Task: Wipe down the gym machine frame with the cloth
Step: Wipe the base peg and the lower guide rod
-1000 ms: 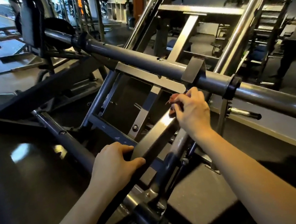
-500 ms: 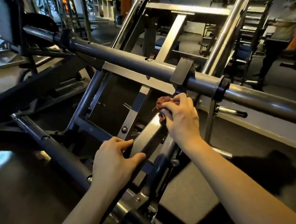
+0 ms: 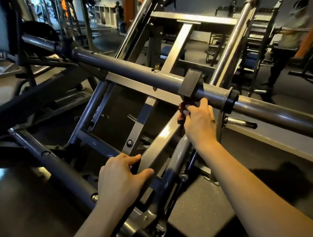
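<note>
Fingers of the right hand bunched the reddish cloth against the frame, just under the thick tube; the left hand gripped a flat bar lower down; wiping looked underway; next, probably sliding the cloth along that tube.

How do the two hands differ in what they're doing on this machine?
The right hand pinches a reddish cloth; the left hand holds no cloth. The right hand reaches higher, just under the thick round bar; the left hand sits lower, gripping the flat slanted bar. Both are bare and work on the same machine.
</note>
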`<action>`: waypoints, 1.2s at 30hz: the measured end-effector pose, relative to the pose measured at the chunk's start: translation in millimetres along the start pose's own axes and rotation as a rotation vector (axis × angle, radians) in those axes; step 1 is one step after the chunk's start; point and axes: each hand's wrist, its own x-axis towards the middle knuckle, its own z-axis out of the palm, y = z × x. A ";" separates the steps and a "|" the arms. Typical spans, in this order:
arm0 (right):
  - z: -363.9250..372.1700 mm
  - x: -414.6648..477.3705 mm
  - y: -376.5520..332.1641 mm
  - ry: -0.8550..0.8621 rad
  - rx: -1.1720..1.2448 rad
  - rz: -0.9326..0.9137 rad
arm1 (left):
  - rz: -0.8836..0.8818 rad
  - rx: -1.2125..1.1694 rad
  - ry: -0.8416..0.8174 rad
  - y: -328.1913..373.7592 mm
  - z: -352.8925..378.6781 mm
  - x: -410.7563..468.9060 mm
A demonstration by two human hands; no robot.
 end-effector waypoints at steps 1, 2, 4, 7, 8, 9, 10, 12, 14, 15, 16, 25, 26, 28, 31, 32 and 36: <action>-0.7 0.1 -2.8 -0.002 0.043 0.045 | 0.000 0.008 0.002 0.8 -0.6 0.2; -1.7 -5.5 -6.6 -0.002 0.074 0.059 | 0.002 0.018 0.002 1.7 -0.9 0.3; -3.4 -31.1 -16.4 -0.018 0.077 -0.005 | -0.003 0.027 -0.001 3.9 -2.0 0.3; -8.2 -77.6 -23.3 -0.089 0.059 -0.208 | -0.021 0.043 -0.015 3.8 -2.1 0.9; -11.1 -85.7 -22.7 -0.121 0.079 -0.240 | -0.024 0.049 -0.023 3.5 -2.4 0.9; -14.9 -90.1 -20.3 -0.158 0.106 -0.259 | -0.028 0.051 -0.028 3.3 -2.3 0.6; -19.7 -91.4 -16.2 -0.201 0.138 -0.261 | -0.036 0.053 -0.032 3.8 -2.4 0.0; -31.4 -88.4 -5.3 -0.299 0.179 -0.208 | -0.046 0.055 -0.031 6.3 -2.5 -2.5; -40.1 -82.4 7.6 -0.323 0.233 -0.095 | -0.057 0.051 -0.037 9.9 -4.8 -4.2; -43.3 -80.9 15.5 -0.306 0.277 -0.030 | -0.056 0.060 -0.057 13.3 -6.4 -3.7; -45.5 -80.2 22.8 -0.296 0.322 0.028 | -0.062 0.070 -0.076 17.7 -8.0 -2.4; -69.9 -55.9 12.6 -0.276 0.773 0.103 | 0.039 -0.275 0.005 77.4 -12.9 28.5; -72.9 -52.4 7.1 -0.304 0.823 0.093 | 0.021 -0.361 -0.034 83.8 -13.6 31.2; -71.1 -48.0 -1.2 -0.362 0.908 0.087 | -0.030 -0.523 -0.126 94.9 -15.4 36.4; -65.0 -48.6 -10.8 -0.392 0.992 0.122 | -0.099 -0.723 -0.192 105.5 -15.8 44.0; -63.7 -49.0 -13.5 -0.384 1.010 0.125 | -0.121 -0.770 -0.185 107.8 -16.4 47.2; -65.7 -44.7 -20.8 -0.355 1.064 0.133 | -0.147 -0.801 -0.148 110.3 -15.3 63.7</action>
